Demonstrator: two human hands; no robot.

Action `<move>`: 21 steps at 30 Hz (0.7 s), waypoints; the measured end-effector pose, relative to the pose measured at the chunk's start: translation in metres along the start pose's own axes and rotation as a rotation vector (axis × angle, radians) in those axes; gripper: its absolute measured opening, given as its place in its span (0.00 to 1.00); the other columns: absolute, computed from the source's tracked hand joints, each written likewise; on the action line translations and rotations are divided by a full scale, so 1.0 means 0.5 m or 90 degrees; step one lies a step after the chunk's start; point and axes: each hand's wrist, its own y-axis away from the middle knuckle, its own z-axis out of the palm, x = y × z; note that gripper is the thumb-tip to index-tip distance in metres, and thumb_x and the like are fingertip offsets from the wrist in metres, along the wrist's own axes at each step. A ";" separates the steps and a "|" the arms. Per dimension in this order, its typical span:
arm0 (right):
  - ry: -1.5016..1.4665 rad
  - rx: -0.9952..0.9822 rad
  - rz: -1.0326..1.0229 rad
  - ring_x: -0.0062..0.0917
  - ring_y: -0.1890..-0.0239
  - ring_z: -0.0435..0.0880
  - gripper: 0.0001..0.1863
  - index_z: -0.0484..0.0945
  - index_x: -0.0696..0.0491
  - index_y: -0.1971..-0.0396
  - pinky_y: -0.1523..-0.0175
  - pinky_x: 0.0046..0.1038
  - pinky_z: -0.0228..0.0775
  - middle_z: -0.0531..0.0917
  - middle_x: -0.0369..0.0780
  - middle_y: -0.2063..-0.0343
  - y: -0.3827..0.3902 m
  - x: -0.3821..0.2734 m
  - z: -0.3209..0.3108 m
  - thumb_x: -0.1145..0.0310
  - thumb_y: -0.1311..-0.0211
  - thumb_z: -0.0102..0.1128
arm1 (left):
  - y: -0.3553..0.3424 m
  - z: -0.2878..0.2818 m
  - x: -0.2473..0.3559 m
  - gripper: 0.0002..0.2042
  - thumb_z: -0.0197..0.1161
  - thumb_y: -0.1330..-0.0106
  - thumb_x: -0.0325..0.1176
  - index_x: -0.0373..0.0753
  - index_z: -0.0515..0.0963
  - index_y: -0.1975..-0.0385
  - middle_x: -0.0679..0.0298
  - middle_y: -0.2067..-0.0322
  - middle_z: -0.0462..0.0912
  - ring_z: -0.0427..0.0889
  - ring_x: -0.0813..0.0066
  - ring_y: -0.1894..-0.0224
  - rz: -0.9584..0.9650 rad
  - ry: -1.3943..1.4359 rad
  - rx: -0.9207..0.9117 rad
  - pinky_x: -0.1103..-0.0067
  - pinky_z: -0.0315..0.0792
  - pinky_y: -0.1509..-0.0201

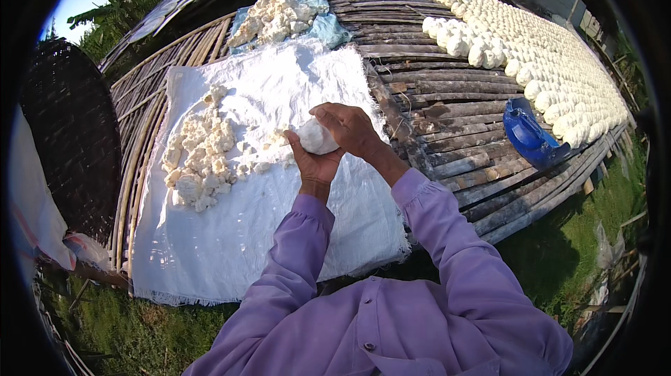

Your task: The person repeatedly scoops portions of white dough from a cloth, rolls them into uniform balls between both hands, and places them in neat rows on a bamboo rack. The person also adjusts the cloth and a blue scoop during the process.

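A: Foreground: a purple buttoned shirt (369, 316). What occupies the hands?

B: A white rounded lump (316, 138), held above the white cloth (203, 261). The left hand (314, 168) cups it from below; the right hand (354, 131) bends over its upper right side — fingers of both curled around it.

A: Which step is shown?

B: Apparently shaping, judging by the crumbly pieces (201, 149) at left and the rows of pale balls (566, 61) on the bamboo-pole surface (465, 107).

A: The next move?

B: Probably calls for even two-handed pressure — the lump may crumble.
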 end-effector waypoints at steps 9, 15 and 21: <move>-0.070 0.052 0.225 0.32 0.60 0.88 0.25 0.87 0.55 0.63 0.56 0.35 0.78 0.89 0.41 0.65 0.032 0.072 -0.071 0.48 0.27 0.51 | 0.008 0.079 -0.099 0.52 0.62 0.44 0.75 0.38 0.60 0.30 0.53 0.34 0.69 0.73 0.58 0.35 -0.098 -0.049 -0.054 0.55 0.69 0.31; -0.007 0.083 -0.043 0.40 0.46 0.83 0.30 0.81 0.54 0.44 0.44 0.36 0.74 0.84 0.50 0.49 0.031 0.065 -0.123 0.44 0.22 0.42 | -0.029 0.076 -0.118 0.50 0.62 0.46 0.76 0.40 0.64 0.33 0.52 0.38 0.73 0.74 0.52 0.35 0.006 -0.100 -0.019 0.53 0.71 0.33; 0.271 0.251 -0.207 0.41 0.57 0.87 0.29 0.85 0.54 0.52 0.50 0.36 0.77 0.87 0.48 0.59 -0.031 0.071 -0.155 0.44 0.24 0.44 | -0.086 0.107 -0.130 0.44 0.61 0.42 0.74 0.42 0.68 0.37 0.56 0.39 0.75 0.75 0.54 0.36 -0.082 -0.110 -0.047 0.51 0.71 0.33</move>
